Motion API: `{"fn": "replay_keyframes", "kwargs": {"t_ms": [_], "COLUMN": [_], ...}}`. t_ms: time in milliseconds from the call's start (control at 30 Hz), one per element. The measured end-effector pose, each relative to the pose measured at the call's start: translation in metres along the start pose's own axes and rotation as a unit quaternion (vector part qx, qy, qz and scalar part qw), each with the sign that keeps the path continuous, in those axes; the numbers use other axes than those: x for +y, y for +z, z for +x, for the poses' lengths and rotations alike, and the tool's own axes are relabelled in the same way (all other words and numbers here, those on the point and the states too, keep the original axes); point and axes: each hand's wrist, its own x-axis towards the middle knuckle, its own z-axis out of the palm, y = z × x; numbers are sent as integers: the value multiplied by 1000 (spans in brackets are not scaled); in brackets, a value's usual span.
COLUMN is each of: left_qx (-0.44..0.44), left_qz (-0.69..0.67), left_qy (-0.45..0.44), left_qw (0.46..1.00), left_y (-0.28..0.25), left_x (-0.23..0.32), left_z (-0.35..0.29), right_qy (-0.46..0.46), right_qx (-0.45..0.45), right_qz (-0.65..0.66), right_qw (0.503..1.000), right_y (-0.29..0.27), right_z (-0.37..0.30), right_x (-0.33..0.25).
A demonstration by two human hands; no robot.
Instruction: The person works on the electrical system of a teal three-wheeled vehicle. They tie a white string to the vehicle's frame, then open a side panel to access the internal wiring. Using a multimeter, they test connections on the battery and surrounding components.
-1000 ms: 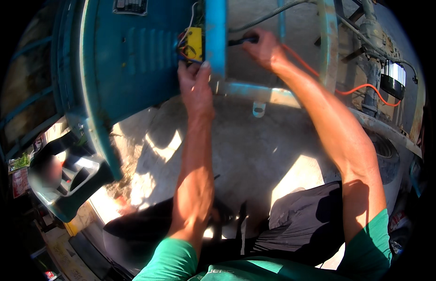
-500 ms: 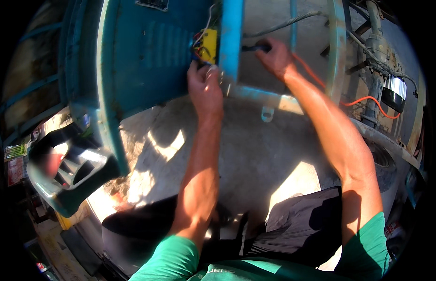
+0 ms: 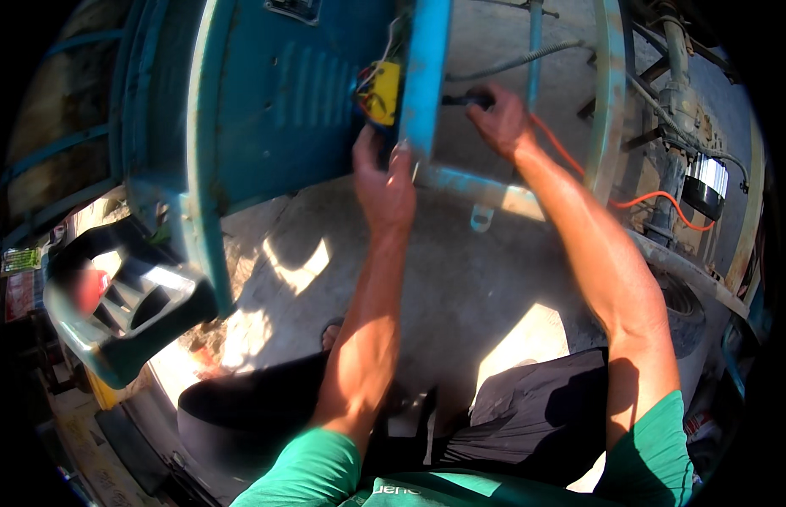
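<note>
pale lettering (image 3: 395, 490) runs across the front of the green shirt (image 3: 486, 485) — partly lost in the folds. a dark, light-edged label plate (image 3: 293, 9) sits on the blue panel (image 3: 312, 42), cut by the upper edge — its markings too small to read.

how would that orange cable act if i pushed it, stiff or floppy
The orange cable would probably flex rather than stay stiff, since it bends in a loose wave. It's likely fairly light, as it looks thin.
</note>
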Motion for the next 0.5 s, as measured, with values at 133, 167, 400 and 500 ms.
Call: {"fn": "replay_keyframes", "kwargs": {"t_ms": [133, 167, 400, 500], "left_qx": [13, 16, 38, 45], "left_qz": [-73, -87, -83, -105], "left_qy": [-74, -83, -107, -111], "left_qw": [994, 993, 990, 987], "left_y": [2, 4, 4, 0], "left_x": [20, 26, 33, 31], "left_z": [1, 0, 5, 7], "right_qy": [8, 6, 4, 19], "right_qx": [6, 8, -5, -20], "right_qz": [-10, -15, -23, -31], "right_qw": [1000, 1000, 1000, 999], "right_y": [-1, -1, 0, -4], "right_z": [-3, -3, -1, -3], "right_x": [-3, -3, 1, -6]}}
